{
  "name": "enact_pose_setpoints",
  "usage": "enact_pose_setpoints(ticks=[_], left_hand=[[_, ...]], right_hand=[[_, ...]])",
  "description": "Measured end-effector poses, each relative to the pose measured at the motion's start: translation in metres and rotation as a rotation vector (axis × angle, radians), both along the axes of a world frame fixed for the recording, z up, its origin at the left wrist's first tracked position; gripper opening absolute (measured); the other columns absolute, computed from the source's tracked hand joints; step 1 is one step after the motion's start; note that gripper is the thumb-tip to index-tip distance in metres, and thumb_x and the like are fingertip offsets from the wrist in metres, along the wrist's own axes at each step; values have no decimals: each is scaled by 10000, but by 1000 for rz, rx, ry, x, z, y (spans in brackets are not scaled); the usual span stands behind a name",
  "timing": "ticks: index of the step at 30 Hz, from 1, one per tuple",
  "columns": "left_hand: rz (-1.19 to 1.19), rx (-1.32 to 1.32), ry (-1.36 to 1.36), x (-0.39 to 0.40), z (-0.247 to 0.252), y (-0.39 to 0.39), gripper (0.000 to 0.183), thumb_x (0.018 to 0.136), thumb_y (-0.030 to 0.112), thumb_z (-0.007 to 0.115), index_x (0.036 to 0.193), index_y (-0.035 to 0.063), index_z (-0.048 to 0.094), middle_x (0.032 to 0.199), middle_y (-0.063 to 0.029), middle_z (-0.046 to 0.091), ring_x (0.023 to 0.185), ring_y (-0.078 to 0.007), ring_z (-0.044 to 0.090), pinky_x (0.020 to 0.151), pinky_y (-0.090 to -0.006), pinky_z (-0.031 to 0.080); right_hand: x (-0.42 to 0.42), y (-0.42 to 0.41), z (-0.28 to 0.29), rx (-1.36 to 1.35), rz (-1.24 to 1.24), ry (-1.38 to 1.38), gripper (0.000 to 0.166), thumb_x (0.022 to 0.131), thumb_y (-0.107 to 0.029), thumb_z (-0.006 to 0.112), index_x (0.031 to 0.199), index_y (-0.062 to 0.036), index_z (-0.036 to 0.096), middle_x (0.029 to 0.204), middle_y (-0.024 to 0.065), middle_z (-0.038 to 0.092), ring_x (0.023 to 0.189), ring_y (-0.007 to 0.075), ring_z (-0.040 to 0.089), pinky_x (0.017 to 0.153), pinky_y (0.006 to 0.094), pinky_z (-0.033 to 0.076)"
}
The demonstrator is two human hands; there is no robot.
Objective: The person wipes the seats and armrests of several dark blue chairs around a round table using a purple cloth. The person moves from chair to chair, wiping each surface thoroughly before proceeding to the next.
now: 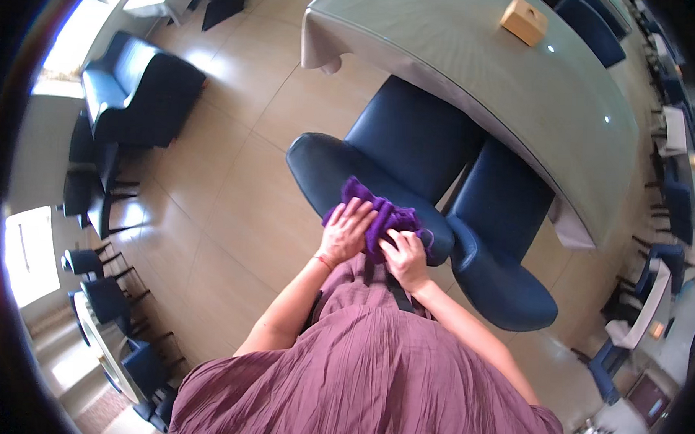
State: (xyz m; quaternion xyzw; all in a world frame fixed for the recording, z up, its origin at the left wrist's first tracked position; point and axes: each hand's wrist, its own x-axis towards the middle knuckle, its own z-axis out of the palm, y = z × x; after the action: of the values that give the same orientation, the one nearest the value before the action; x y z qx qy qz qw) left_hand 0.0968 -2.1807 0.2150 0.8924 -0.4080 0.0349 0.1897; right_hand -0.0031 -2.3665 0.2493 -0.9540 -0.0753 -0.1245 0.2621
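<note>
A bunched purple cloth [386,218] lies over the top of the backrest of a dark blue upholstered chair [408,133], just in front of me. My left hand [350,227] rests on the cloth's left part with its fingers stretched out flat. A thin red band circles that wrist. My right hand [403,256] has its fingers curled into the cloth's right side, where a frayed edge shows. The fingertips of the right hand are partly hidden in the folds.
A second blue chair [503,199] stands close on the right. Both face a cloth-covered table [473,66] with a glossy top and a wooden box [524,21]. A blue armchair [142,89] is at the upper left; more chairs and tables line both sides of the tiled floor.
</note>
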Motion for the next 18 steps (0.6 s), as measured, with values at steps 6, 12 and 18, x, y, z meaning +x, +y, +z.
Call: enact_pose_setpoints(ticks=[6, 12, 18], left_hand=[[339, -266, 184, 64, -7, 68, 568, 897, 64, 523, 1459, 31, 450, 1564, -198, 352, 1483, -431, 244, 1210, -491, 240], [795, -974, 772, 126, -55, 69, 518, 1067, 229, 373, 1557, 74, 304, 1539, -197, 411, 1398, -303, 444, 1129, -331, 360], [853, -969, 595, 50, -56, 35, 586, 1053, 200, 341, 1568, -14, 165, 1609, -224, 253, 1471, -329, 311, 1185, -358, 283]], right_hand=[[111, 75, -5, -1, 192, -26, 274, 825, -174, 670, 1090, -116, 703, 1196, 61, 584, 996, 249, 555, 852, 368, 491], [205, 106, -4, -28, 198, 51, 388, 828, -177, 734, 1213, -167, 682, 1190, 74, 564, 1021, 288, 546, 854, 396, 501], [151, 86, 9, -15, 243, 134, 429, 835, -136, 728, 1257, -200, 682, 978, 71, 531, 896, 271, 560, 778, 381, 520]])
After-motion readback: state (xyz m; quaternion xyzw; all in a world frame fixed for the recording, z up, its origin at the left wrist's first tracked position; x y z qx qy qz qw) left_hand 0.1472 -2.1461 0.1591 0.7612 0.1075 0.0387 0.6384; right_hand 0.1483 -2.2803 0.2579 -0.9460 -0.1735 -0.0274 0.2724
